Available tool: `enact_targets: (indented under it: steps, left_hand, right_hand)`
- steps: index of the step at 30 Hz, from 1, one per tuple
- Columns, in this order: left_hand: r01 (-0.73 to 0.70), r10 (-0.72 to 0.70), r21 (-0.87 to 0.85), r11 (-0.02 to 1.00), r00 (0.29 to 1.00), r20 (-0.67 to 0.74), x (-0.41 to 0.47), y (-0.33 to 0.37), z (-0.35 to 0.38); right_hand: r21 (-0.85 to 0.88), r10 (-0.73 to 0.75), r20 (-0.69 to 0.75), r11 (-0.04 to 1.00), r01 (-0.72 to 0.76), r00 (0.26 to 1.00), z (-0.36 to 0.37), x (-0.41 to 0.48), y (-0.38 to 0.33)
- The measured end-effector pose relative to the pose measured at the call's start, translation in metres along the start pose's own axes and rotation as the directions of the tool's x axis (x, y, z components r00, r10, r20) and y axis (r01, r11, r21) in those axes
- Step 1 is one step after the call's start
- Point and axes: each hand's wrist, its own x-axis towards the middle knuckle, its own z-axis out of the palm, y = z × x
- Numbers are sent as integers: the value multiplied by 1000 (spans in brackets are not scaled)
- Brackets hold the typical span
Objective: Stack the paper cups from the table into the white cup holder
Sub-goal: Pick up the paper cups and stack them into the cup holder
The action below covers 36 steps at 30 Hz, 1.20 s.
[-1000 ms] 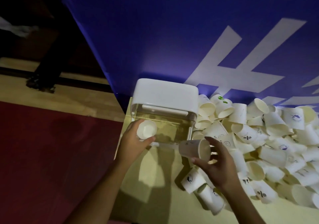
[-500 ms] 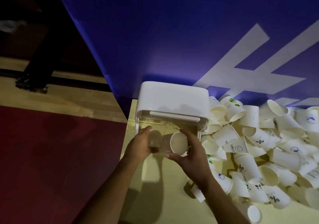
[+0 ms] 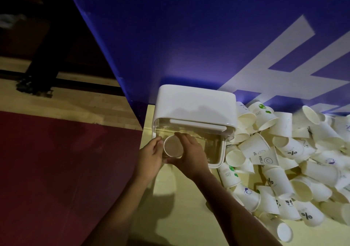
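The white cup holder [image 3: 195, 103] stands at the table's far left corner, its clear front box facing me. A paper cup [image 3: 173, 145] shows its round open mouth at the box's left front. My left hand [image 3: 149, 156] grips it from the left. My right hand [image 3: 189, 155] curls round it from the right and below. Both hands meet on this cup, which sits nested over whatever my left hand held before. A large heap of loose paper cups [image 3: 284, 156] lies on the table to the right of the holder.
A blue panel with white lettering [image 3: 208, 37] rises right behind the holder and the heap. The pale yellow table [image 3: 180, 208] ends at its left edge beside my left forearm; red and wooden floor [image 3: 56, 170] lies below.
My right hand carried a cup from the heap leftward to my left hand's cup and pushed the two together. Both hands now hold them in front of the holder.
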Motion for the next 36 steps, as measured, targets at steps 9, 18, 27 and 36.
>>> enact_targets:
  steps: [9,18,27,36]
  left_hand:
    - [-88,84,224,971,996,27,3,-7,5]
    - [-142,161,304,942,986,-36,-5,-8,7]
    - [-262,291,378,888,956,-23,-78,37,47]
    - [-645,537,513,566,761,364,-55,162,202]
  right_hand:
    - [56,78,184,994,-89,980,13,2,19]
    - [179,41,308,979,-101,950,12,7,17]
    - [226,278,52,932,-282,959,-50,-96,60]
    - [420,480,-98,814,-402,872,-132,-182,148]
